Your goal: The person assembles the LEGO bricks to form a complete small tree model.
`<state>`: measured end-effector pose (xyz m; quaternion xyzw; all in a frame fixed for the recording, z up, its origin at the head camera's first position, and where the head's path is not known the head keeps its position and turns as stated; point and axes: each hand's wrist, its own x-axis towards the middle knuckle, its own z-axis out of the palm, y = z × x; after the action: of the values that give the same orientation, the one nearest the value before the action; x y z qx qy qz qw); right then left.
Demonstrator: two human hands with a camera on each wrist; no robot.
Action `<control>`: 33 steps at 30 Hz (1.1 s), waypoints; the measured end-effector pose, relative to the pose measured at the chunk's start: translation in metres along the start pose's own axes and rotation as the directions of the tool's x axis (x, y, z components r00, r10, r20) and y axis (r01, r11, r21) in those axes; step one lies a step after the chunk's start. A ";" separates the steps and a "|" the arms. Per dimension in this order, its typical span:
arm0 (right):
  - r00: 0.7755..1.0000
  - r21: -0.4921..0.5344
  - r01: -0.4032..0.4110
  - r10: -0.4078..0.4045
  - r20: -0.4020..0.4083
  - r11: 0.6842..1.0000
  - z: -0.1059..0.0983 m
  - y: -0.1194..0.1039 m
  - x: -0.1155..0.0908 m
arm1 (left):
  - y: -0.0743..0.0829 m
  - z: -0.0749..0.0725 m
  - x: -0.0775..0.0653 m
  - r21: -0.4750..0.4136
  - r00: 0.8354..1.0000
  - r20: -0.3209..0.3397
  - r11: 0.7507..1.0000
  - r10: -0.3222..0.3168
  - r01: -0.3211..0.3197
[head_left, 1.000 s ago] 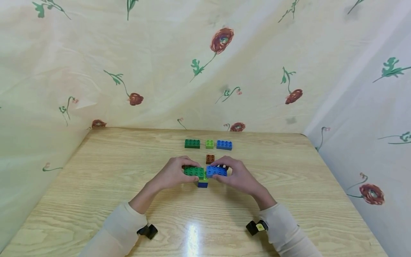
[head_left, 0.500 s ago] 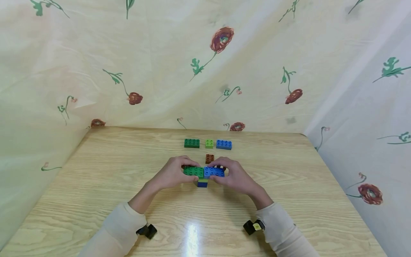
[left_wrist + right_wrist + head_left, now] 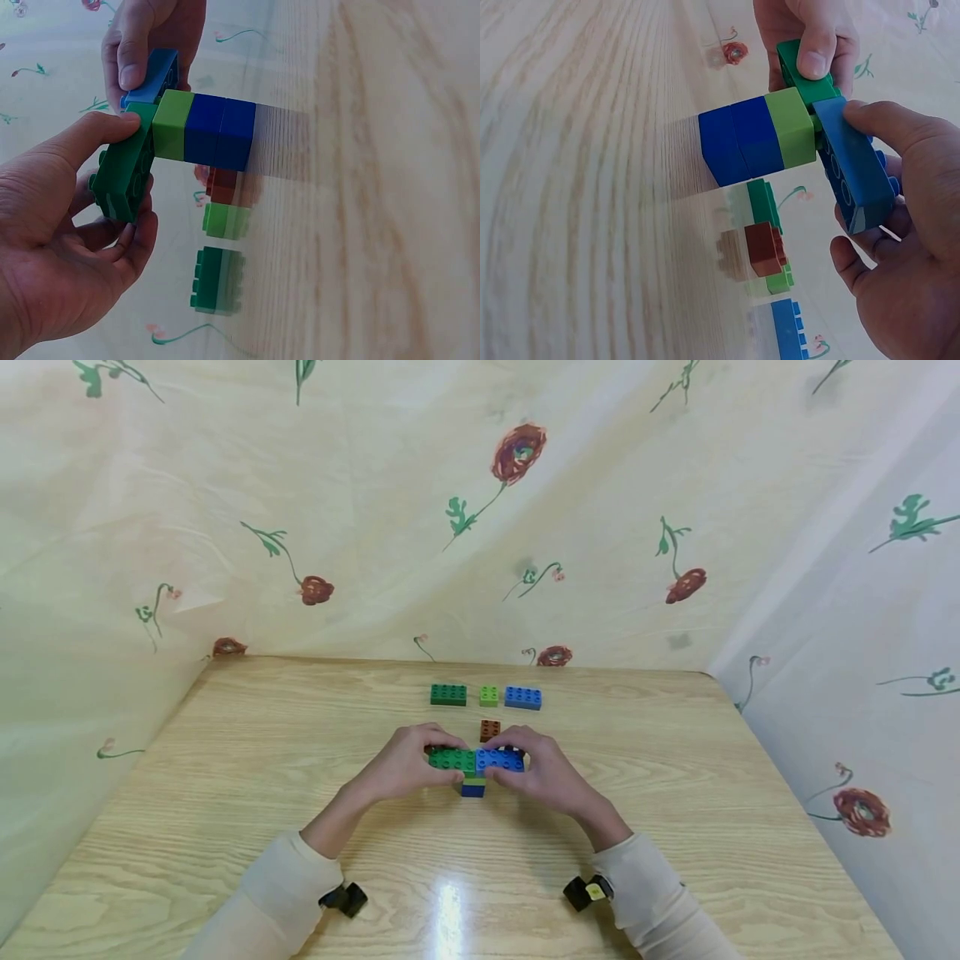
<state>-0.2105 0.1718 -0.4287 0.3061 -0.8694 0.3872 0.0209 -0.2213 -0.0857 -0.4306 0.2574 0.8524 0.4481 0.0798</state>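
A short upright tower stands on the table, with two dark blue bricks (image 3: 219, 133) below and a lime brick (image 3: 171, 126) on top. My left hand (image 3: 405, 762) pinches a long green brick (image 3: 452, 762) whose inner end sits over the tower's left half. From the other side, my right hand (image 3: 555, 774) holds a long blue brick (image 3: 500, 761) between thumb and fingers. Its inner end meets the green brick's end above the lime brick. In the right wrist view, a lime stud shows in a narrow gap under the blue brick (image 3: 853, 165).
Behind the hands lies a brown brick (image 3: 490, 730). Farther back, a dark green brick (image 3: 448, 695), a small lime brick (image 3: 489, 696) and another blue brick (image 3: 522, 697) form a row on the wooden table (image 3: 300, 710). A flowered cloth (image 3: 375, 527) hangs behind.
My right hand has moved left with the blue brick, closing the gap to the green brick over the tower. The left hand with the green brick has stayed nearly still.
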 end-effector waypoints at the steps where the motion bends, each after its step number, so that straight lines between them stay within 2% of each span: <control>1: 1.000 0.001 0.004 -0.004 -0.004 1.000 0.000 0.000 0.000 | 0.000 0.000 0.000 -0.001 1.000 0.000 1.000 -0.001 0.001; 10: 1.000 -0.020 0.000 0.000 0.003 1.000 0.003 0.000 0.002 | 0.000 0.000 -0.001 0.000 1.000 0.002 1.000 -0.015 0.015; 18: 0.998 -0.060 0.054 -0.053 0.013 0.997 0.003 0.002 0.005 | 0.001 0.000 -0.001 -0.002 1.000 -0.003 1.000 -0.025 0.025; 26: 0.999 -0.092 0.014 -0.011 0.039 0.996 0.000 0.001 0.007 | 0.002 -0.002 -0.002 0.007 1.000 -0.002 0.999 -0.031 0.031; 33: 0.997 -0.094 -0.014 0.021 0.071 0.995 -0.003 -0.003 0.009 | 0.000 -0.012 -0.010 0.004 0.999 -0.013 1.000 -0.030 0.030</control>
<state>-0.2168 0.1677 -0.4227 0.3111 -0.8895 0.3348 0.0004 -0.2177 -0.0996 -0.4248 0.2416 0.8577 0.4467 0.0803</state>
